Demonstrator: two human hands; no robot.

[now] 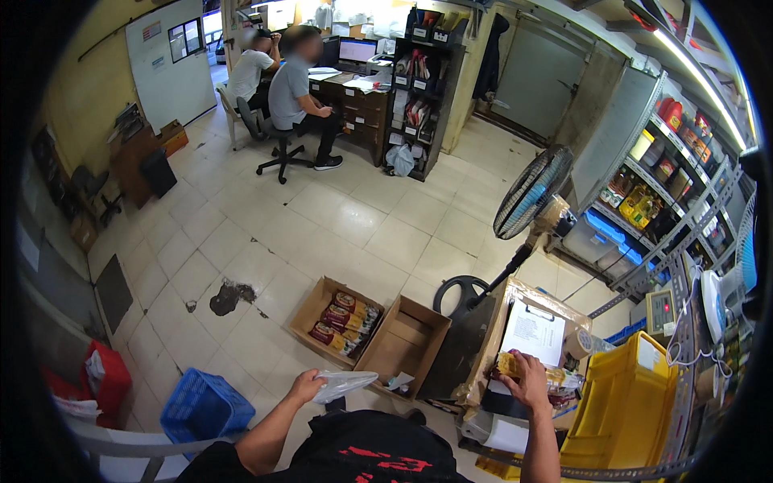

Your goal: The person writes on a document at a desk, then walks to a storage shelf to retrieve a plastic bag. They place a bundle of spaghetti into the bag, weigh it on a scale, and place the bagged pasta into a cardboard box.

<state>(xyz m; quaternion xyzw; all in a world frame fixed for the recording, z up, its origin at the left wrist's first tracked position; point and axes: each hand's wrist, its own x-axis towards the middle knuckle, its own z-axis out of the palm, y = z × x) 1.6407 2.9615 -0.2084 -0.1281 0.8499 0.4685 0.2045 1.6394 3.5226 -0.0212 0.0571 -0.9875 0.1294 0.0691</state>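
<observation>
My left hand (304, 388) is closed on the edge of a clear plastic bag (348, 385), held out in front of my body. To the right, my right hand (527, 381) grips a yellow-and-dark packet (508, 365) above a worktop, its fingers partly hiding it. More packets (564, 386) lie just right of that hand. A clipboard with a printed sheet (535, 332) lies just beyond it, and a roll of tape (577, 344) stands beside the sheet. On the floor ahead, a cardboard box (303, 315) holds several red-and-yellow packets (342, 318).
Next to that box stands another open cardboard box (407, 336) with scraps inside. A blue basket (205, 402) is at left. Yellow crates (624, 402), a standing fan (531, 193) and loaded shelving (660, 173) line the right. Two people (291, 97) sit at a far desk.
</observation>
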